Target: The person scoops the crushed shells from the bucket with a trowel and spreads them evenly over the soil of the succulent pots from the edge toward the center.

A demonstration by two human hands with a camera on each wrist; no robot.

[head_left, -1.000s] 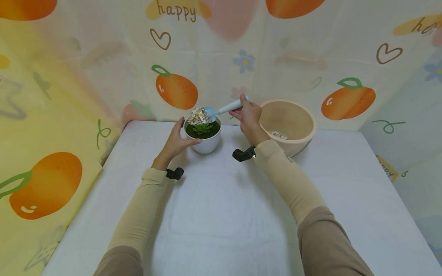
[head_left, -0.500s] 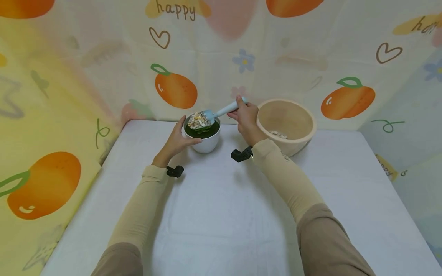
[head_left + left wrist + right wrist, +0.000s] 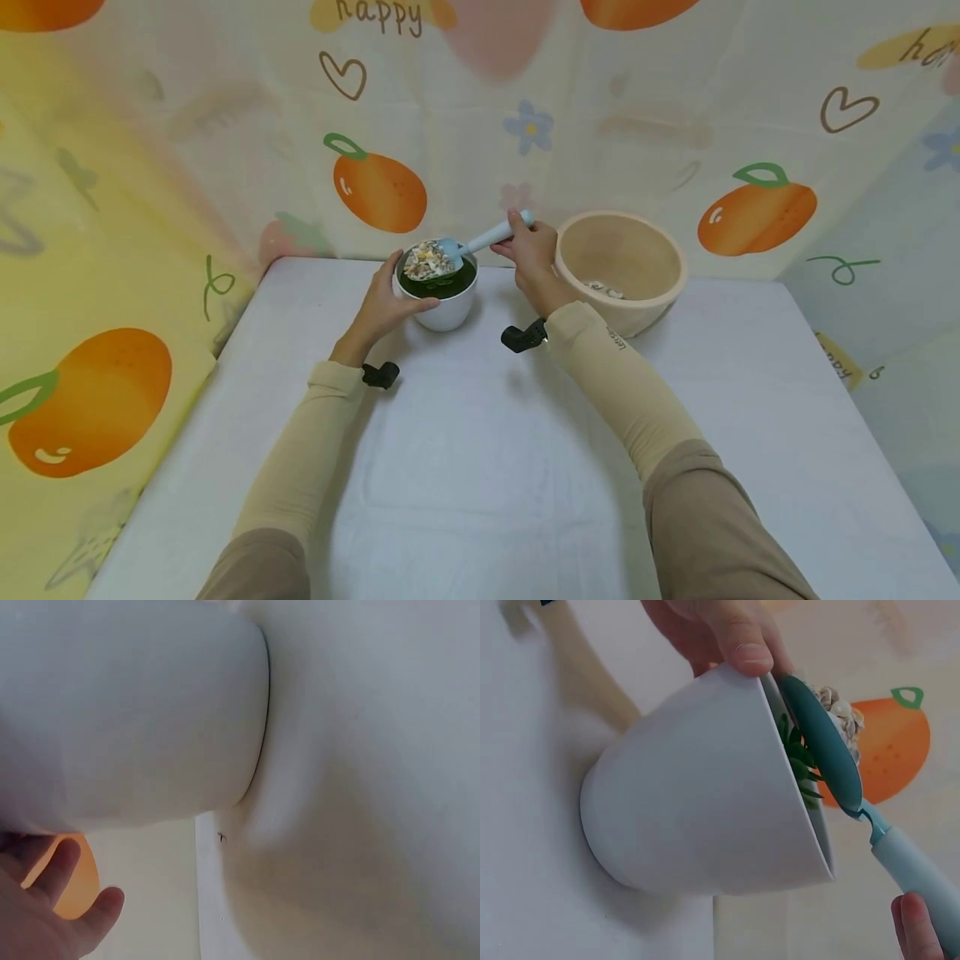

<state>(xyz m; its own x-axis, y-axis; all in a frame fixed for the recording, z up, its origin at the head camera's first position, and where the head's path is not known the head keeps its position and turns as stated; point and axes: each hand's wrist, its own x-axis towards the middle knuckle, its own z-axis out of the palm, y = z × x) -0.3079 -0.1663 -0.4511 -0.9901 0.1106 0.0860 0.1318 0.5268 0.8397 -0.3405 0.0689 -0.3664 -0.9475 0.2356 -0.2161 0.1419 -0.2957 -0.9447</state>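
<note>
At the far side of a white table (image 3: 480,458), a white pot (image 3: 447,315) is gripped near its rim by the left hand (image 3: 381,302). A blue scoop (image 3: 486,238), heaped with small mixed pieces (image 3: 429,260), is held by its handle in the right hand (image 3: 536,257), over the pot's green plant (image 3: 802,761). To the right, a larger beige bowl (image 3: 621,246) is seen.

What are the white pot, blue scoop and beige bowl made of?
White pot: smooth and satiny, so plastic or glazed ceramic. Blue scoop: smooth, probably plastic, given its moulded-looking shape. Beige bowl: matte with a thick rim, perhaps plastic or clay.
</note>
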